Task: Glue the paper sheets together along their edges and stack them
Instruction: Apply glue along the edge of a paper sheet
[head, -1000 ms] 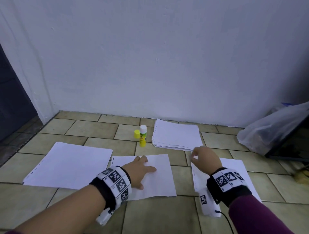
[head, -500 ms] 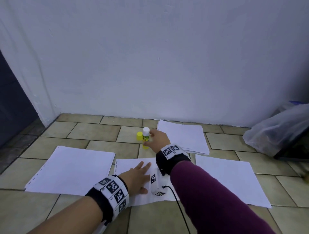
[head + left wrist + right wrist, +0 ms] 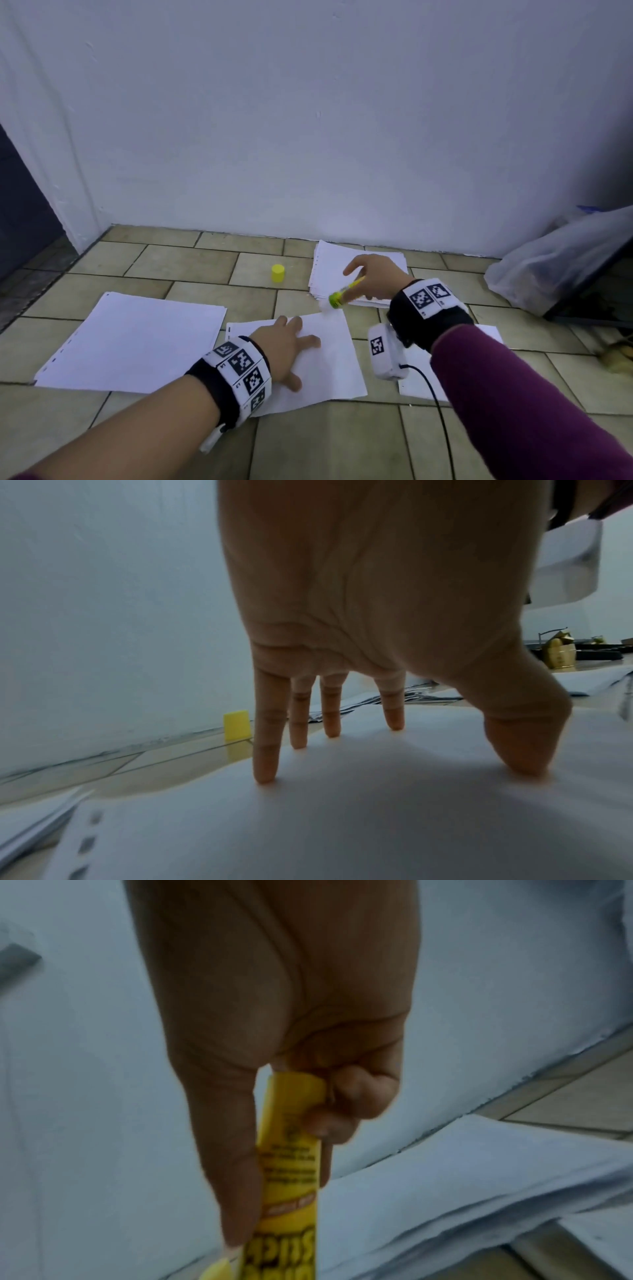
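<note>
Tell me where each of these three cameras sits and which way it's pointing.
Head: worn on the head, looking down at the tiled floor; both forearms show.
Left wrist: under the left hand, looking along fingertips pressing the middle white paper sheet.
Right wrist: under the right hand, looking along the yellow glue stick it grips.
Shared: head and left-wrist views both show the small yellow cap.

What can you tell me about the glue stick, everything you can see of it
The glue stick is a slim yellow tube with dark printed lettering, plastic by the look of it. The right hand grips it, thumb along one side and fingers curled round the other, as the right wrist view shows. It is held off the floor, tilted, its greenish end pointing down and left above the far right corner of the middle sheet. Its yellow cap is off and stands apart on the tiles. Whether the tip touches paper is unclear.
</note>
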Demonstrator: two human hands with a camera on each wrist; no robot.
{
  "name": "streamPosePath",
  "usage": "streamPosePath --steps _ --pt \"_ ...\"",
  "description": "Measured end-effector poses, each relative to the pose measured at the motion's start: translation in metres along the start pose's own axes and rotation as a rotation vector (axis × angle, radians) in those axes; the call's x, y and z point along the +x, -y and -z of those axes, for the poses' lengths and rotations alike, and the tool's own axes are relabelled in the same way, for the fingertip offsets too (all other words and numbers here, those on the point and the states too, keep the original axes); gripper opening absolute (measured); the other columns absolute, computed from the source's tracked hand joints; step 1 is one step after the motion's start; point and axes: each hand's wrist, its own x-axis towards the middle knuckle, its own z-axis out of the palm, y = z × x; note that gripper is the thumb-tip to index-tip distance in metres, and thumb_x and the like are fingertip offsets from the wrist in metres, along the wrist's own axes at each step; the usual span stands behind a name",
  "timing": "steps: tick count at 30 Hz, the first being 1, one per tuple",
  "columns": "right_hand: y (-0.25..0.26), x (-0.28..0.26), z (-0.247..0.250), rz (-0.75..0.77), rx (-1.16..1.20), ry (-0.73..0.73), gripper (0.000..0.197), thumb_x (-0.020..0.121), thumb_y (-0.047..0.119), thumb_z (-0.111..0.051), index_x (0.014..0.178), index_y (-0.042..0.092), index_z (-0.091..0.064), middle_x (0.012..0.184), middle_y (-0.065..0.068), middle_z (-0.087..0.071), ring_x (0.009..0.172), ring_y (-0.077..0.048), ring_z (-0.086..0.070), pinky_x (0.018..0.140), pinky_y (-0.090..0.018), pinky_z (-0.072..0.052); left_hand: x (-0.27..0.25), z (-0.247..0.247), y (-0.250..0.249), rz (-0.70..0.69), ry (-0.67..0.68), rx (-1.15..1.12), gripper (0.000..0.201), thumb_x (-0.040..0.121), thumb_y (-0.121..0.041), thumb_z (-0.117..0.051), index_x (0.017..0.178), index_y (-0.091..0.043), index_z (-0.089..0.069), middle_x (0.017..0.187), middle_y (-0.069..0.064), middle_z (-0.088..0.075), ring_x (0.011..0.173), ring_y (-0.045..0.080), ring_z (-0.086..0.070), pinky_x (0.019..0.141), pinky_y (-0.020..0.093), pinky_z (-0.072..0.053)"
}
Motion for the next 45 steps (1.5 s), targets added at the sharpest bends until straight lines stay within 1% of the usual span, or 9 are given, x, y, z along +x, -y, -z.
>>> streamPosePath --steps 2,5,9,13,23,33,37,41,45 --pt "-0.009 -0.006 0.001 -0.001 -0.023 -0.095 0.041 0.062 0.020 -0.087 0.095 0.017 -0.062 0.089 0.003 -0.054 0.074 -0.011 -0.053 0.053 -0.016 -0.039 0.003 0.002 -0.002 0.011 -0.008 0.026 0.081 0.082 -0.050 -0.065 0.147 -0.036 -0.019 0.144 0.008 -0.021 0.133 0.030 -0.023 0.102 0.045 -0.039" --pt "-0.018 -0.012 -0.008 0.010 0.114 -0.169 0.031 0.069 0.006 -0.080 0.090 0.014 -0.058 0.088 -0.005 -0.059 0.057 -0.012 -0.056 0.046 -0.017 -0.046 0.007 0.004 -0.003 0.009 -0.028 0.045 0.083 0.079 -0.052 -0.068 0.145 -0.034 -0.022 0.140 0.010 -0.025 0.131 0.030 -0.023 0.101 0.044 -0.039" --pt "-0.020 -0.014 -0.033 0.062 0.095 -0.179 0.025 0.080 0.008 -0.070 0.093 0.019 -0.051 0.098 -0.013 -0.061 0.067 -0.023 -0.062 0.060 -0.030 -0.054 0.009 0.002 -0.001 0.009 -0.033 0.020 0.083 0.078 -0.053 -0.068 0.145 -0.035 -0.022 0.140 0.009 -0.024 0.132 0.030 -0.022 0.102 0.044 -0.039" --pt "-0.014 -0.009 -0.046 0.105 0.005 -0.197 0.023 0.085 0.010 -0.064 0.104 0.015 -0.052 0.101 -0.012 -0.060 0.081 -0.024 -0.054 0.067 -0.028 -0.045 0.008 -0.002 0.000 0.013 -0.041 -0.021 0.083 0.079 -0.052 -0.068 0.146 -0.036 -0.022 0.142 0.009 -0.022 0.133 0.029 -0.021 0.104 0.044 -0.038" --pt "-0.019 -0.043 -0.036 0.200 -0.201 -0.026 0.026 0.085 0.014 -0.067 0.108 0.016 -0.055 0.099 -0.009 -0.059 0.081 -0.020 -0.051 0.065 -0.025 -0.040 0.007 -0.001 0.004 0.000 -0.024 0.014 0.082 0.081 -0.050 -0.067 0.147 -0.037 -0.020 0.145 0.009 -0.021 0.133 0.029 -0.022 0.105 0.045 -0.037" --pt "-0.031 -0.081 -0.026 0.217 -0.283 0.121 0.029 0.080 0.015 -0.073 0.105 0.019 -0.060 0.089 0.005 -0.052 0.079 -0.013 -0.049 0.063 -0.019 -0.038 -0.003 0.011 0.002 -0.030 0.020 0.168 0.074 0.092 -0.019 -0.059 0.151 -0.036 -0.016 0.148 0.011 -0.021 0.132 0.028 -0.030 0.100 0.038 -0.040" --pt "-0.035 -0.079 -0.011 0.199 -0.007 -0.013 0.025 0.074 0.010 -0.078 0.091 0.020 -0.063 0.080 0.005 -0.058 0.061 -0.009 -0.057 0.055 -0.020 -0.049 -0.007 0.012 -0.001 -0.030 -0.012 0.163 0.077 0.084 -0.043 -0.066 0.148 -0.028 -0.026 0.142 0.010 -0.025 0.130 0.027 -0.029 0.100 0.039 -0.039" --pt "-0.039 -0.072 -0.004 0.120 0.288 -0.223 0.024 0.075 0.006 -0.076 0.091 0.015 -0.061 0.074 -0.004 -0.063 0.052 -0.012 -0.060 0.053 -0.021 -0.052 -0.010 0.003 -0.002 -0.077 -0.054 0.090 0.079 0.080 -0.046 -0.070 0.140 -0.013 -0.030 0.151 0.004 -0.012 0.135 0.023 -0.028 0.100 0.040 -0.042" --pt "-0.039 -0.062 -0.012 0.062 0.356 -0.267 0.021 0.080 0.004 -0.070 0.097 0.012 -0.060 0.080 -0.008 -0.064 0.052 -0.010 -0.059 0.053 -0.018 -0.050 -0.012 0.000 0.000 -0.098 -0.016 0.033 0.079 0.085 -0.044 -0.065 0.147 -0.031 -0.019 0.155 0.001 -0.009 0.137 0.024 -0.026 0.099 0.044 -0.043"
